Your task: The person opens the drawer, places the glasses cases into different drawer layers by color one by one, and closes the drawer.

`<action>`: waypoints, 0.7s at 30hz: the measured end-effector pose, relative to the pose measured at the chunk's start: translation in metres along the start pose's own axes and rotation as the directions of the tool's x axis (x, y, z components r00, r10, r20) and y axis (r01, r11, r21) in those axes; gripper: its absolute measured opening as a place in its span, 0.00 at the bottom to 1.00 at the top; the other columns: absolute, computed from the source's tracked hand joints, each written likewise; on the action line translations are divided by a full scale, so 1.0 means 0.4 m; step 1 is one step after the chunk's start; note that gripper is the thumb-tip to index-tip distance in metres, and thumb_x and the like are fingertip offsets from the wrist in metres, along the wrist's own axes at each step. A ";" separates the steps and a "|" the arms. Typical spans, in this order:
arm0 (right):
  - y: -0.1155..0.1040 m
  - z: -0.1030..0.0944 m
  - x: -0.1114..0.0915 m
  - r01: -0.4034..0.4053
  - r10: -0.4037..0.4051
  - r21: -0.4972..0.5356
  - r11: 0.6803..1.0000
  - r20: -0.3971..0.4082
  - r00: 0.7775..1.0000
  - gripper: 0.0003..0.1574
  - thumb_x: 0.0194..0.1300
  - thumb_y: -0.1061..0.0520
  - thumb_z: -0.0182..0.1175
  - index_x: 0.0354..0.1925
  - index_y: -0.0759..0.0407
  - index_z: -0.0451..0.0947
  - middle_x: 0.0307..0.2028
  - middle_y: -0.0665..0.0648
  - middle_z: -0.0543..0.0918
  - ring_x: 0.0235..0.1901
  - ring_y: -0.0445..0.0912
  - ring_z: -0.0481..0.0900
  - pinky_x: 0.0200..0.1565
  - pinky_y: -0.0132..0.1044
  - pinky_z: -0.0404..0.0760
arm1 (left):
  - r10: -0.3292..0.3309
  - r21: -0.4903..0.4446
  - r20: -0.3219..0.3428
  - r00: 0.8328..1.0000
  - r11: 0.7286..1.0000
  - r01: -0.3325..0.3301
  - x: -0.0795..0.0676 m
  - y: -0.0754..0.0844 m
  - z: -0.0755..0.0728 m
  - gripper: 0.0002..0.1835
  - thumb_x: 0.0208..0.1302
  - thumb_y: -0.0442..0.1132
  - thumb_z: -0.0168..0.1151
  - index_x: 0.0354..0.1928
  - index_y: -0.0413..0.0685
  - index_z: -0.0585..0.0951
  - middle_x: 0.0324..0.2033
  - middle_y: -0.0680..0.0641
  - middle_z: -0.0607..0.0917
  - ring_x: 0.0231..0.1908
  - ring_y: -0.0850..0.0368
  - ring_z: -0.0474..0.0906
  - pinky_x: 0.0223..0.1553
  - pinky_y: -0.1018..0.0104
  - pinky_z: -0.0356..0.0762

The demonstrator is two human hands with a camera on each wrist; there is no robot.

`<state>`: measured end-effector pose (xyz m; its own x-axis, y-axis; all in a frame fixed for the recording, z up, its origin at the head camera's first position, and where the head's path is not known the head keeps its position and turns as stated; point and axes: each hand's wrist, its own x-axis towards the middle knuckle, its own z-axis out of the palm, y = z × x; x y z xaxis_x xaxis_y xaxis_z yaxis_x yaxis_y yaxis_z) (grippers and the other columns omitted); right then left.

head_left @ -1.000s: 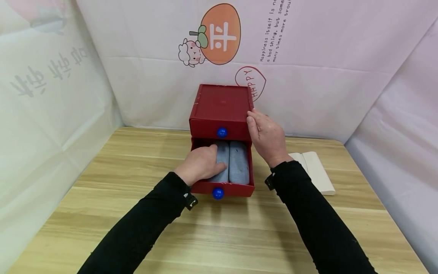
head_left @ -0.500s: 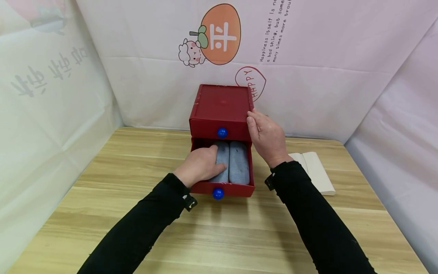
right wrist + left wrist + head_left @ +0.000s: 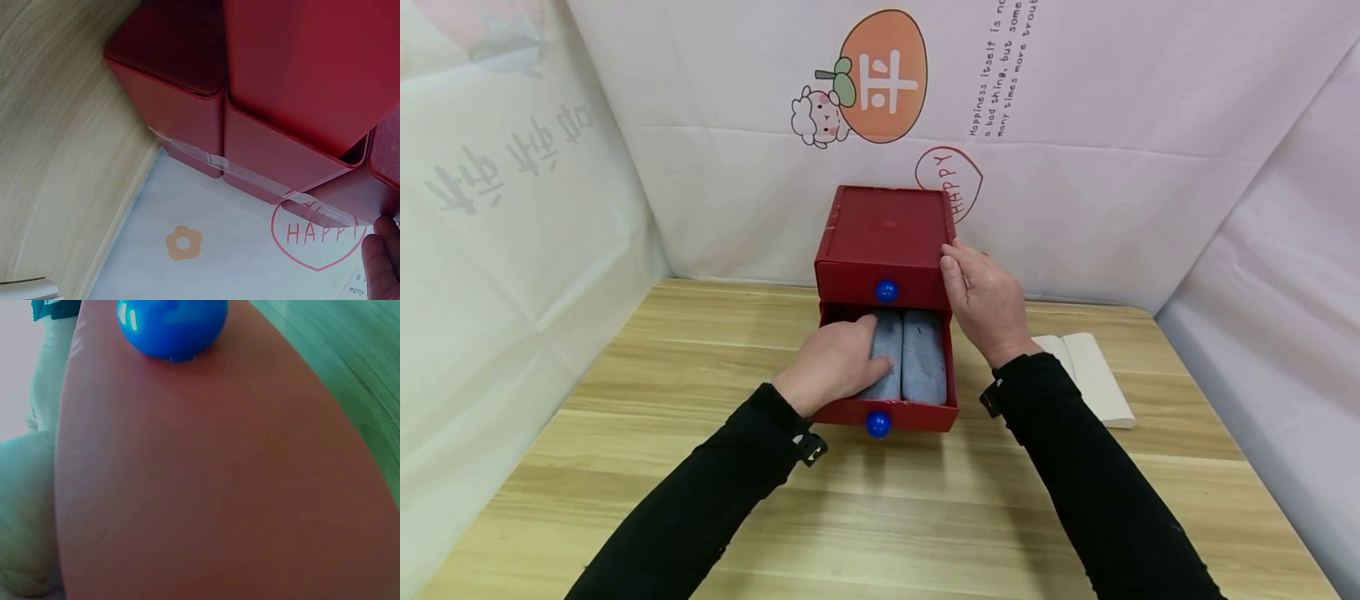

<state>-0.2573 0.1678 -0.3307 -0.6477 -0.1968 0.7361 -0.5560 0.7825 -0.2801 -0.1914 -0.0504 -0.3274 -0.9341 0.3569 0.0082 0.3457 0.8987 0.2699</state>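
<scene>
A red drawer box point(image 3: 887, 225) with two stacked drawers stands against the back cloth. Its lower drawer point(image 3: 917, 417) is pulled out, and two grey-blue oblong cases point(image 3: 923, 358) lie side by side in it. My left hand point(image 3: 835, 362) reaches into the drawer's left part, its thumb lying on the left-hand case; most of its fingers are hidden. A blue knob point(image 3: 175, 325) and the drawer front point(image 3: 200, 462) fill the left wrist view. My right hand point(image 3: 988, 296) holds the box's upper right edge; its fingertips point(image 3: 378, 256) touch a red corner in the right wrist view.
A cream folded item point(image 3: 1101, 379), perhaps a pouch or notebook, lies on the wooden table point(image 3: 887, 525) to the right, partly behind my right wrist. Printed white cloth point(image 3: 730, 183) hangs behind and at both sides. The upper drawer with its blue knob point(image 3: 887, 291) is closed.
My left hand and forearm have shifted slightly left, with the thumb still on the left-hand case. The right hand, the box and the visible cases have stayed in place.
</scene>
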 end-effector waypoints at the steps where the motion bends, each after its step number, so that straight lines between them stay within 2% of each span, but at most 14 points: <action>1: 0.000 0.000 0.000 0.000 0.000 0.001 1.000 0.000 1.000 0.32 0.74 0.39 0.43 0.65 0.53 0.75 0.62 0.55 0.77 0.62 0.45 0.73 0.60 0.44 0.75 | 0.008 0.001 -0.010 1.000 1.000 -0.008 -0.003 -0.001 0.000 0.28 0.64 0.56 0.58 0.57 0.42 0.74 0.40 0.47 0.83 0.36 0.55 0.76 0.44 0.58 0.81; 4: 0.000 0.000 0.000 -0.001 0.001 0.003 1.000 0.000 1.000 0.32 0.74 0.39 0.43 0.65 0.53 0.75 0.62 0.55 0.77 0.62 0.44 0.73 0.60 0.44 0.75 | 0.035 -0.004 -0.046 0.998 0.999 -0.035 -0.012 -0.004 -0.002 0.29 0.65 0.55 0.58 0.59 0.42 0.74 0.41 0.47 0.84 0.36 0.55 0.77 0.44 0.59 0.81; 8: 0.001 0.001 0.000 0.000 0.000 0.003 1.000 -0.002 1.000 0.32 0.74 0.39 0.43 0.65 0.53 0.75 0.62 0.55 0.77 0.62 0.44 0.73 0.60 0.44 0.75 | 0.076 -0.002 -0.105 0.992 0.997 -0.077 -0.026 -0.011 -0.002 0.32 0.65 0.54 0.59 0.64 0.41 0.72 0.46 0.45 0.85 0.41 0.54 0.80 0.46 0.58 0.81; 10: 0.001 0.002 0.000 0.001 -0.001 0.001 1.000 -0.004 1.000 0.32 0.75 0.39 0.43 0.65 0.53 0.75 0.62 0.55 0.77 0.62 0.44 0.73 0.60 0.44 0.75 | 0.105 0.011 -0.143 0.984 0.994 -0.104 -0.033 -0.014 0.000 0.33 0.65 0.53 0.60 0.66 0.41 0.71 0.48 0.45 0.85 0.43 0.54 0.80 0.47 0.58 0.81; 12: 0.001 0.001 0.000 0.003 -0.003 0.000 1.000 -0.004 1.000 0.32 0.75 0.39 0.43 0.65 0.53 0.75 0.62 0.55 0.77 0.62 0.44 0.73 0.60 0.44 0.75 | 0.146 0.027 -0.197 0.970 0.989 -0.143 -0.040 -0.018 0.003 0.33 0.65 0.53 0.60 0.66 0.41 0.72 0.46 0.45 0.86 0.42 0.54 0.80 0.45 0.59 0.82; 14: 0.001 0.001 0.000 0.005 -0.005 -0.002 1.000 -0.005 1.000 0.32 0.75 0.39 0.43 0.64 0.53 0.75 0.62 0.55 0.77 0.62 0.44 0.73 0.60 0.44 0.75 | 0.188 0.035 -0.259 0.947 0.982 -0.186 -0.048 -0.021 0.006 0.31 0.64 0.51 0.61 0.65 0.42 0.73 0.45 0.45 0.86 0.40 0.55 0.80 0.43 0.60 0.82; 16: 0.001 0.001 0.000 0.007 -0.007 -0.002 1.000 -0.005 1.000 0.32 0.75 0.39 0.43 0.64 0.54 0.76 0.62 0.55 0.78 0.62 0.44 0.73 0.60 0.45 0.75 | 0.228 0.039 -0.323 0.918 0.973 -0.228 -0.057 -0.024 0.009 0.29 0.64 0.49 0.61 0.64 0.42 0.75 0.45 0.45 0.86 0.41 0.55 0.80 0.43 0.60 0.82; 18: 0.000 0.000 0.000 0.007 -0.007 -0.001 1.000 -0.003 1.000 0.32 0.75 0.39 0.43 0.64 0.54 0.76 0.62 0.55 0.77 0.62 0.44 0.73 0.60 0.44 0.75 | 0.266 0.038 -0.382 0.885 0.961 -0.273 -0.066 -0.027 0.011 0.28 0.64 0.48 0.61 0.63 0.43 0.76 0.47 0.45 0.86 0.44 0.54 0.80 0.46 0.59 0.82; 21: 0.002 0.001 0.001 0.002 -0.002 0.003 1.000 0.003 1.000 0.32 0.75 0.39 0.42 0.65 0.54 0.75 0.63 0.55 0.77 0.62 0.44 0.73 0.60 0.45 0.74 | 0.329 0.046 -0.457 0.826 0.936 -0.348 -0.080 -0.028 0.012 0.26 0.65 0.46 0.61 0.62 0.44 0.78 0.52 0.45 0.84 0.49 0.53 0.79 0.51 0.58 0.80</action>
<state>-0.2582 0.1681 -0.3309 -0.6480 -0.2002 0.7348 -0.5589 0.7805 -0.2802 -0.1649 -0.0708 -0.3354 -0.6986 0.4744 0.5356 0.6528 0.7290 0.2057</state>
